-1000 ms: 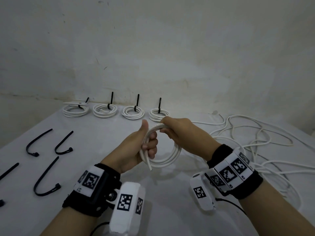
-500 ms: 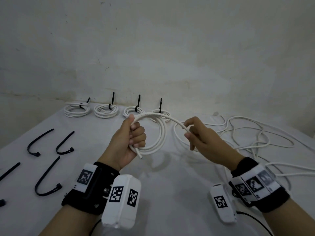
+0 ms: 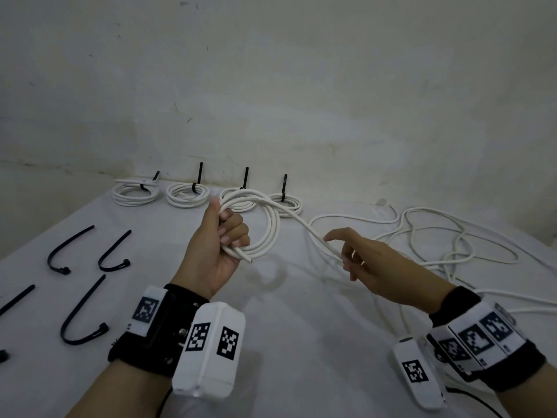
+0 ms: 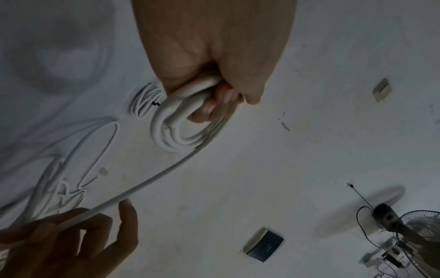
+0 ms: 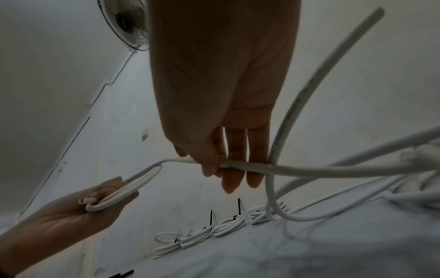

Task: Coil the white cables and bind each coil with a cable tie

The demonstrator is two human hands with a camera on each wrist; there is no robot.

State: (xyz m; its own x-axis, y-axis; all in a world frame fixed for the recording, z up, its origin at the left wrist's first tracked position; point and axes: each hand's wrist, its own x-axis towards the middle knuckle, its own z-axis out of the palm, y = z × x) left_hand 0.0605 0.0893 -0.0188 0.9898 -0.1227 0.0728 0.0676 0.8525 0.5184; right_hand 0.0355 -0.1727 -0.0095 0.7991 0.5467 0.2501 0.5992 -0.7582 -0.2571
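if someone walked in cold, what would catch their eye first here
Most likely the left hand, raised mid-table and gripping a half-made coil of white cable, whose free run slopes down to the right hand pinching it. Behind, four finished coils line the wall, each bound by a black tie; spare ties lie far left.

The right hand (image 3: 372, 260) has slid away from the coil (image 3: 262, 227) along the cable (image 3: 313, 235).
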